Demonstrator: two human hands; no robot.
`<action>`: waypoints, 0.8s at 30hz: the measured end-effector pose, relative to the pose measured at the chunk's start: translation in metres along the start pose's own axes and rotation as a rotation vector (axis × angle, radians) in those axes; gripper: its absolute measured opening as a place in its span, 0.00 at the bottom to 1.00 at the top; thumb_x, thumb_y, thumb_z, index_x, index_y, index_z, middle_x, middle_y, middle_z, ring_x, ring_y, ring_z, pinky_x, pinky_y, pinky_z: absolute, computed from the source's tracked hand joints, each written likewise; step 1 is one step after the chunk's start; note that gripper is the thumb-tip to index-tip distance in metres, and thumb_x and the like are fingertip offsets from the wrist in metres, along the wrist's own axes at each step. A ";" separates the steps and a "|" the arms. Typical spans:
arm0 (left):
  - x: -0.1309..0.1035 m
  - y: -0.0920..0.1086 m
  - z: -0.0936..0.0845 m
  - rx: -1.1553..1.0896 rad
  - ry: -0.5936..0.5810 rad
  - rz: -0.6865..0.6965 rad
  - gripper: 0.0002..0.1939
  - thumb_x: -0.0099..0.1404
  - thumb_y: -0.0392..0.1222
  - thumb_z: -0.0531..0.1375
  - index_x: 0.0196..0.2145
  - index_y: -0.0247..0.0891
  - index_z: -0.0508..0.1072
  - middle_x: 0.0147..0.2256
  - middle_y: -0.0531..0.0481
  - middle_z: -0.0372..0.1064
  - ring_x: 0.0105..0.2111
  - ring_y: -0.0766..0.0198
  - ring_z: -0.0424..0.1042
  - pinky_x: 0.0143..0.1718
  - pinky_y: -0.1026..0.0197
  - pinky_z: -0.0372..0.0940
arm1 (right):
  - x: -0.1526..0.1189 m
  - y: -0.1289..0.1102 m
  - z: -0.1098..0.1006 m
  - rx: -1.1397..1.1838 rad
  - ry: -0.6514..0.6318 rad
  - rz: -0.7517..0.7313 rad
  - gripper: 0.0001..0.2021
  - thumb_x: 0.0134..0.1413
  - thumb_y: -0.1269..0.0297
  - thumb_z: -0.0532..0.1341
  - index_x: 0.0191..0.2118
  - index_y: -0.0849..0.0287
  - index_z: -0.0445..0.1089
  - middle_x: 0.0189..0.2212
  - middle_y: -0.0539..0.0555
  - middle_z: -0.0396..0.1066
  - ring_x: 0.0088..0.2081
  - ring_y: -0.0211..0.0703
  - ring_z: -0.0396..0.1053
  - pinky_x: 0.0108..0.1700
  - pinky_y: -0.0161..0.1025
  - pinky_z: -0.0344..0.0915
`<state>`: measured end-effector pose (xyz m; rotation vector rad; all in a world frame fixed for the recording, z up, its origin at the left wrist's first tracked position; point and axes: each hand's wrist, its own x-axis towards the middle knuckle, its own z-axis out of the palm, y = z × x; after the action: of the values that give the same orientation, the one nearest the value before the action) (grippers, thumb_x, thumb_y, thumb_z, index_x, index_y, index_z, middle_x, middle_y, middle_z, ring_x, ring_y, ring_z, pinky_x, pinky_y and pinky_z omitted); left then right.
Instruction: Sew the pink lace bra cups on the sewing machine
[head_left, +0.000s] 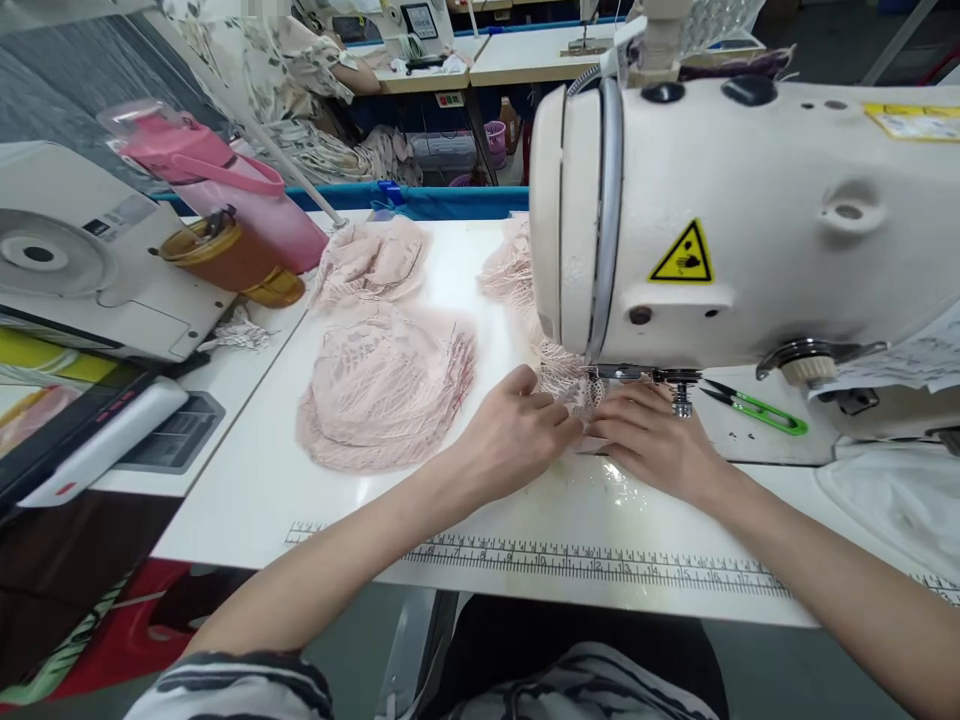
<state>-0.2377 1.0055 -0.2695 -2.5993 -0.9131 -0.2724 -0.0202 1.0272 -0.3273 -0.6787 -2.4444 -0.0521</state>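
Observation:
Pink lace fabric lies under the needle area of a white sewing machine, and part of it is hidden behind the machine head. My left hand is closed on the fabric's left side, its fingers curled and bunching the lace. On the other side of the needle, my right hand rests with its fingers stretched out over the fabric edge. Its thumb and some fingertips are hidden by the machine parts. Left of my hands, a flat pile of pink lace pieces lies on the white table.
Green-handled thread snips lie right of the needle. More pink fabric sits farther back. At left stand a pink bottle, an amber cup and another white machine. A printed ruler runs along the front edge. Another person is beyond.

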 end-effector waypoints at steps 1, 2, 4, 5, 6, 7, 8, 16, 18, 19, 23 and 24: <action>0.000 0.000 0.002 -0.013 0.012 -0.011 0.16 0.62 0.24 0.50 0.23 0.38 0.68 0.22 0.55 0.67 0.24 0.67 0.64 0.36 0.58 0.61 | 0.000 0.000 0.000 -0.007 0.002 -0.010 0.09 0.59 0.76 0.57 0.37 0.56 0.72 0.38 0.47 0.76 0.43 0.39 0.70 0.42 0.39 0.60; 0.000 0.000 0.005 -0.036 0.025 -0.024 0.15 0.64 0.26 0.51 0.25 0.38 0.69 0.26 0.53 0.71 0.28 0.65 0.68 0.39 0.57 0.63 | 0.000 0.000 -0.001 -0.013 -0.001 -0.009 0.09 0.59 0.76 0.57 0.36 0.56 0.72 0.36 0.47 0.76 0.42 0.39 0.70 0.41 0.38 0.61; -0.002 0.001 0.013 -0.114 0.060 -0.049 0.12 0.67 0.29 0.52 0.32 0.37 0.73 0.37 0.49 0.75 0.38 0.61 0.73 0.47 0.54 0.65 | 0.000 0.001 -0.003 -0.010 -0.014 -0.002 0.09 0.59 0.76 0.57 0.35 0.56 0.73 0.34 0.47 0.76 0.41 0.38 0.70 0.42 0.38 0.62; -0.003 0.002 0.018 -0.162 0.079 -0.061 0.11 0.68 0.31 0.51 0.37 0.36 0.74 0.42 0.47 0.76 0.43 0.60 0.73 0.51 0.54 0.66 | 0.000 0.001 -0.004 -0.002 -0.015 0.000 0.09 0.59 0.76 0.58 0.35 0.56 0.73 0.34 0.47 0.76 0.41 0.38 0.71 0.42 0.38 0.63; -0.004 0.003 0.023 -0.207 0.091 -0.072 0.12 0.70 0.32 0.51 0.42 0.34 0.74 0.47 0.45 0.74 0.47 0.59 0.73 0.53 0.54 0.66 | 0.001 0.001 -0.004 0.007 -0.012 0.003 0.09 0.59 0.76 0.58 0.36 0.55 0.73 0.34 0.47 0.76 0.40 0.38 0.71 0.43 0.39 0.64; -0.006 0.005 0.028 -0.242 0.094 -0.079 0.14 0.71 0.32 0.50 0.48 0.31 0.72 0.51 0.43 0.72 0.50 0.59 0.72 0.54 0.55 0.66 | 0.001 0.001 -0.005 0.015 -0.009 0.005 0.10 0.60 0.76 0.58 0.37 0.55 0.74 0.35 0.47 0.77 0.40 0.38 0.71 0.44 0.39 0.65; -0.008 0.006 0.033 -0.263 0.087 -0.083 0.16 0.71 0.33 0.49 0.52 0.29 0.70 0.53 0.42 0.70 0.53 0.59 0.70 0.55 0.55 0.66 | 0.002 0.001 -0.006 0.023 -0.007 0.007 0.10 0.60 0.75 0.58 0.38 0.54 0.74 0.35 0.47 0.77 0.40 0.38 0.72 0.45 0.40 0.66; -0.014 0.005 0.042 -0.292 -0.018 -0.070 0.19 0.71 0.33 0.51 0.58 0.30 0.67 0.58 0.40 0.64 0.58 0.56 0.65 0.58 0.52 0.65 | 0.002 -0.002 -0.005 0.062 -0.065 0.029 0.12 0.61 0.74 0.57 0.42 0.51 0.75 0.37 0.48 0.76 0.42 0.39 0.72 0.41 0.38 0.70; -0.014 0.001 0.041 -0.306 -0.029 -0.057 0.20 0.70 0.33 0.51 0.58 0.31 0.66 0.59 0.41 0.63 0.59 0.56 0.65 0.59 0.52 0.64 | 0.000 -0.003 -0.003 0.058 -0.064 0.028 0.12 0.61 0.74 0.57 0.42 0.51 0.75 0.38 0.48 0.76 0.42 0.39 0.72 0.40 0.36 0.70; -0.014 -0.001 0.041 -0.311 -0.037 -0.048 0.21 0.70 0.34 0.52 0.59 0.31 0.66 0.59 0.41 0.63 0.59 0.57 0.65 0.59 0.52 0.64 | 0.000 -0.004 -0.001 0.054 -0.064 0.024 0.12 0.61 0.74 0.57 0.42 0.51 0.75 0.38 0.48 0.76 0.42 0.39 0.71 0.39 0.36 0.70; -0.013 -0.008 0.040 -0.341 -0.068 -0.024 0.23 0.67 0.33 0.53 0.59 0.32 0.65 0.59 0.42 0.62 0.59 0.57 0.64 0.61 0.52 0.62 | 0.000 -0.004 0.004 0.035 -0.069 0.010 0.12 0.63 0.72 0.56 0.43 0.50 0.75 0.37 0.48 0.75 0.41 0.38 0.71 0.39 0.36 0.71; -0.013 -0.009 0.039 -0.353 -0.072 -0.021 0.23 0.66 0.32 0.53 0.59 0.31 0.65 0.59 0.42 0.62 0.60 0.57 0.64 0.61 0.52 0.61 | 0.000 -0.004 0.005 0.037 -0.071 0.006 0.12 0.63 0.72 0.56 0.43 0.51 0.75 0.37 0.49 0.75 0.41 0.38 0.71 0.39 0.36 0.71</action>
<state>-0.2511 1.0206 -0.3068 -2.9392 -0.9941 -0.3778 -0.0245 1.0246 -0.3307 -0.6827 -2.5046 0.0193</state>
